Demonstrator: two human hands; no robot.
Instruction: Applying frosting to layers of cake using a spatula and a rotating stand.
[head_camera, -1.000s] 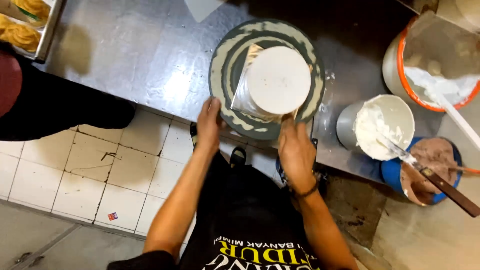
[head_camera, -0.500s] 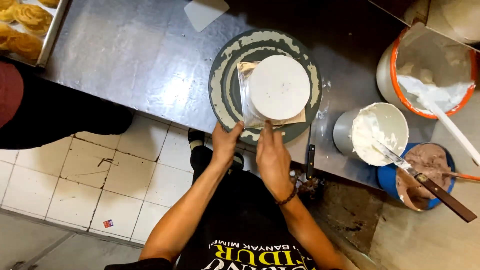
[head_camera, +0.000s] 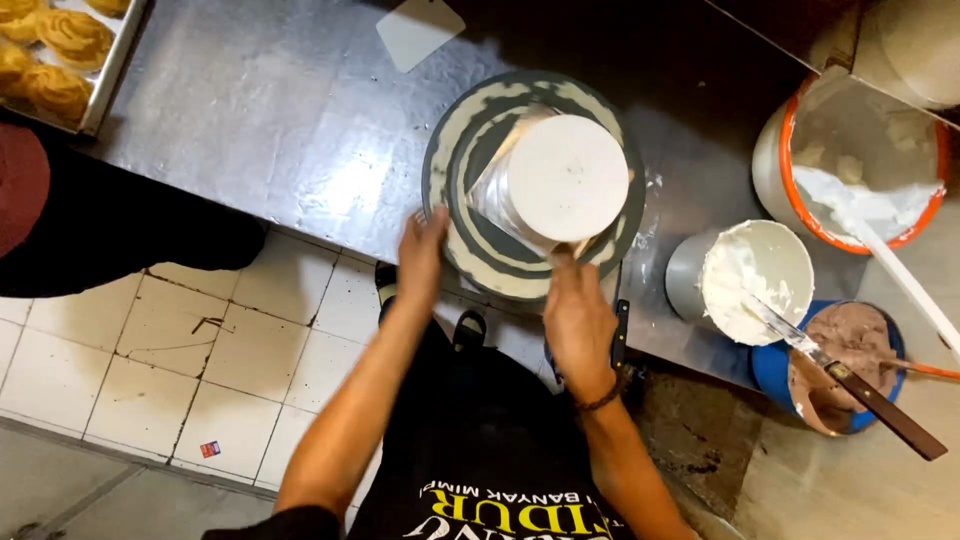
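A round white frosted cake (head_camera: 565, 178) stands on a silver board (head_camera: 492, 190) on top of a grey-and-cream turntable (head_camera: 455, 150) on the steel counter. My left hand (head_camera: 420, 258) lies with its fingers spread on the turntable's near left rim. My right hand (head_camera: 578, 318) reaches to the near side of the cake, its bunched fingertips at the board's edge just under the cake. Whether those fingers pinch the board or hold something is hidden by the hand itself.
A tray of golden pastries (head_camera: 60, 50) sits far left, and a white scraper (head_camera: 420, 30) lies behind the turntable. To the right stand an orange-rimmed bucket of white cream (head_camera: 860, 170), a steel bowl of cream (head_camera: 755, 275) and a blue bowl of brown cream (head_camera: 850, 360) with a palette knife (head_camera: 870, 395). Another person in dark clothes (head_camera: 100, 220) stands at the left.
Both hands first came together at the board's near edge. Now my left hand has slid left onto the turntable rim, while my right hand stays at the cake's near side.
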